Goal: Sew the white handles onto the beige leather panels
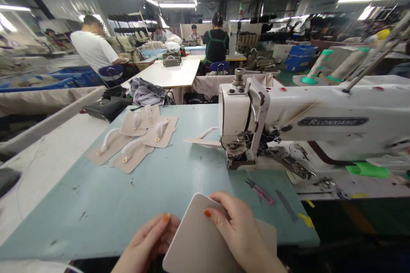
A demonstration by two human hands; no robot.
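A flat beige panel with rounded corners (198,243) lies at the near edge of the pale blue table (179,179). My right hand (240,230) rests on top of it, fingers curled over its upper edge. My left hand (150,239) grips the panel's left edge, fingers closed under it. Both hands are well in front of the white sewing machine (243,123).
Several beige pieces with white cord loops (134,136) lie at the table's far left. Another piece (201,138) sits by the machine's needle. Pink thread snips (261,191) lie right of my hands. Thread cones (317,66) stand behind the machine. Other people work at tables beyond.
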